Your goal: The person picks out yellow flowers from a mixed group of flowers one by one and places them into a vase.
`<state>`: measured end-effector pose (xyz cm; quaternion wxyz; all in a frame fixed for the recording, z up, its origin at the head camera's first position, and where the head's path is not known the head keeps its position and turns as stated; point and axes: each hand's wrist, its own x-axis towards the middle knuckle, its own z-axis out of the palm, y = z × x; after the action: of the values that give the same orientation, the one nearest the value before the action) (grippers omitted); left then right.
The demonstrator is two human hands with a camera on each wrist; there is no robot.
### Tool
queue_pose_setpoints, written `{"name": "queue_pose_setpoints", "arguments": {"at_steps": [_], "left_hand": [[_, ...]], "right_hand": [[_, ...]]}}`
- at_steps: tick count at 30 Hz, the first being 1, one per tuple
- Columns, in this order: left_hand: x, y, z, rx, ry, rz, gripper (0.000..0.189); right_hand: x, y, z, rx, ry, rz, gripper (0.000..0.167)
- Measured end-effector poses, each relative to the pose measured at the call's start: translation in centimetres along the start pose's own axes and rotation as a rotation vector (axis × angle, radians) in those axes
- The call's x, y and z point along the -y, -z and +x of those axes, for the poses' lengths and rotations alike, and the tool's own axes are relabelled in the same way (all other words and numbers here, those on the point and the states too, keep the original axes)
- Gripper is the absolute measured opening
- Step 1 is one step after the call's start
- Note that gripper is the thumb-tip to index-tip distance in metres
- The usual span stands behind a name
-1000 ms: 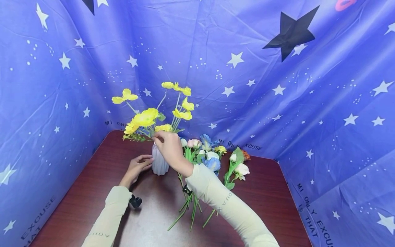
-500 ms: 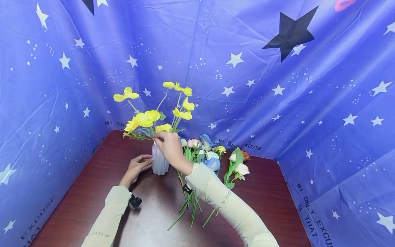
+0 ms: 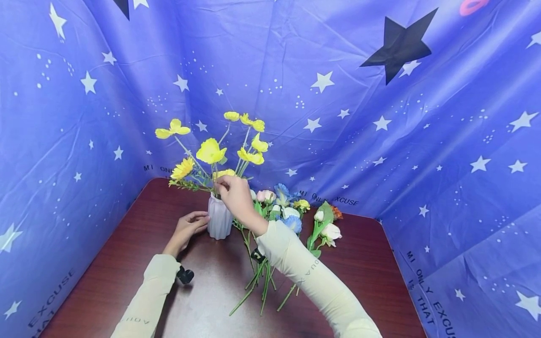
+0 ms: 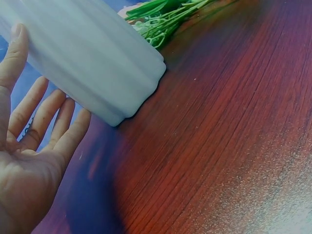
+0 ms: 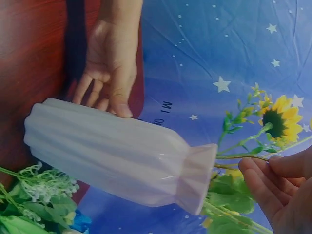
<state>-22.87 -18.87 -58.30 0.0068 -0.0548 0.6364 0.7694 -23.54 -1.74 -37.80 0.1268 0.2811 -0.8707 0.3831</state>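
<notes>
A pale, fluted vase [image 3: 220, 218] stands upright on the table, yellow artificial flowers rising from its mouth. Just above the rim, my right hand [image 3: 237, 196] pinches a thin flower stem [image 5: 239, 156] between thumb and fingers. A broad yellow bloom [image 3: 210, 151] sits over that hand, and a small sunflower [image 5: 279, 118] leans out beside it. On the vase's left side, my left hand [image 3: 188, 231] holds its fingers spread and loosely bent. Its thumb and fingertips are right at the vase wall in the left wrist view.
Right of the vase lie several artificial flowers, among them a blue bloom [image 3: 289, 224] and a pale pink rose [image 3: 331, 232]. Their green stems [image 3: 265, 291] point toward the front of the dark red table [image 3: 359, 272]. A blue starry curtain [image 3: 279, 70] surrounds the back and sides.
My right hand has shifted slightly right over the vase mouth. The broad yellow bloom has moved right and up, away from the sunflower. The left hand has stayed in place.
</notes>
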Motion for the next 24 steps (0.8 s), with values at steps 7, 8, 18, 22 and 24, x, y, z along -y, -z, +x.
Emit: {"name": "queue_pose_setpoints", "arguments": {"at_steps": [7, 8, 18, 22, 24], "left_hand": [[0.1, 0.0, 0.0, 0.011, 0.003, -0.010, 0.036], [0.1, 0.0, 0.0, 0.012, 0.004, -0.012, 0.036], [-0.1, -0.1, -0.1, 0.006, 0.003, -0.013, 0.032], [-0.2, 0.0, -0.2, 0.009, 0.012, 0.001, 0.035], [-0.3, 0.1, -0.2, 0.011, 0.017, 0.007, 0.039]], "right_hand": [[-0.9, -0.6, -0.2, 0.065, -0.035, -0.061, 0.014], [-0.9, -0.7, -0.2, 0.069, -0.043, -0.061, 0.013], [-1.4, -0.7, 0.0, 0.080, -0.087, -0.026, 0.011], [-1.5, -0.8, 0.2, 0.096, -0.118, -0.035, 0.009], [-1.5, -0.8, 0.2, 0.104, -0.133, -0.037, 0.009]]}}
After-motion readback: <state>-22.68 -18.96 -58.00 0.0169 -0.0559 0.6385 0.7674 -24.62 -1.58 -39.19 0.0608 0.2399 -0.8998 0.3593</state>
